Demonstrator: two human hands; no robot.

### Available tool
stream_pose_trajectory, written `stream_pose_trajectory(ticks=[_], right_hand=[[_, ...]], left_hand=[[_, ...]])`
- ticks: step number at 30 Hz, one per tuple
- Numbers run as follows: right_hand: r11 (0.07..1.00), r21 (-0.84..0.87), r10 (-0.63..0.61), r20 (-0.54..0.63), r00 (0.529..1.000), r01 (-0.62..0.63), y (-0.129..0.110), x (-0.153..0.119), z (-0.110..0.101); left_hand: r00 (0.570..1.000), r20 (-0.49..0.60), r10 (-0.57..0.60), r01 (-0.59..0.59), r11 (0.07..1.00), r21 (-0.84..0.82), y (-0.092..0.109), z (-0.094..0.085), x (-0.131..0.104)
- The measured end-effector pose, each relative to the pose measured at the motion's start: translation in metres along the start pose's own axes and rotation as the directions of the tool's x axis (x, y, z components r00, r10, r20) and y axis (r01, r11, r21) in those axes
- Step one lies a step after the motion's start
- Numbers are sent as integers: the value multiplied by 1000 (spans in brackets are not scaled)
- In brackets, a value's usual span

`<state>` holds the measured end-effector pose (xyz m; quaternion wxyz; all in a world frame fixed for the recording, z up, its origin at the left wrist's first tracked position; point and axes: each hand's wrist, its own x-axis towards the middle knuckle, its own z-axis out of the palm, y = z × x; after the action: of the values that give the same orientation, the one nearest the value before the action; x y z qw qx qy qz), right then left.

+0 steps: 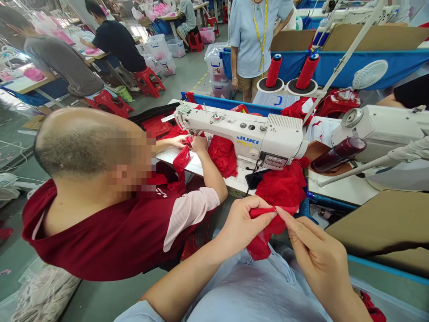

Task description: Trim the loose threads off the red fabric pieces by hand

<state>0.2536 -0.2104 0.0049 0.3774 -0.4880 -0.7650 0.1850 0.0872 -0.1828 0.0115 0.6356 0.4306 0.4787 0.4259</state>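
A piece of thin red fabric (259,245) is stretched between my two hands, in front of my light blue clothing. My left hand (244,222) pinches its upper edge between thumb and fingers. Close by on the right, my right hand (317,248) pinches the same edge, its fingertips almost touching my left thumb. The fabric hangs down below my left hand. Behind it, a heap of red fabric (283,184) lies over the table's front edge; whether the two are joined I cannot tell.
A seated co-worker (110,228) on the left handles red fabric at a white sewing machine (231,129). Red thread cones (274,71) stand behind it. A dark red bottle (338,154) and cardboard (382,223) are at the right. Another person (256,40) stands beyond.
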Motion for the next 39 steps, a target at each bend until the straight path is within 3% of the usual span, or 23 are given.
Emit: stream_pose_trajectory(ticks=[5, 13, 17, 22, 26, 29, 33, 35, 39], right_hand=[[981, 190, 38, -18, 999, -34, 0, 4, 2], [999, -20, -36, 64, 997, 37, 6, -1, -5], [997, -69, -27, 41, 999, 30, 2, -1, -4], [973, 214, 86, 3, 996, -85, -1, 2, 1], [840, 455, 305, 57, 951, -296, 3, 1, 7], [641, 619, 461, 161, 872, -453, 6, 0, 11], [407, 749, 537, 268, 800, -523, 8, 1, 15], [450, 723, 535, 251, 807, -524, 7, 2, 15], [821, 447, 372, 53, 927, -356, 5, 4, 12]], left_hand=[[997, 43, -63, 65, 996, -59, -1, -1, 1], [998, 40, -58, 60, 997, -58, -1, -2, 1], [1000, 4, 15, -15, 1000, 14, -1, -1, 0], [999, 27, -30, 32, 998, -57, 0, -3, 0], [993, 87, -82, 93, 986, -139, -1, -5, 0], [989, 106, -102, 120, 976, -181, -3, -5, 1], [985, 121, -121, 142, 971, -190, -5, -6, 2], [988, 110, -110, 125, 983, -137, -5, -6, 2], [998, 59, -29, 25, 998, 61, -3, -3, 2]])
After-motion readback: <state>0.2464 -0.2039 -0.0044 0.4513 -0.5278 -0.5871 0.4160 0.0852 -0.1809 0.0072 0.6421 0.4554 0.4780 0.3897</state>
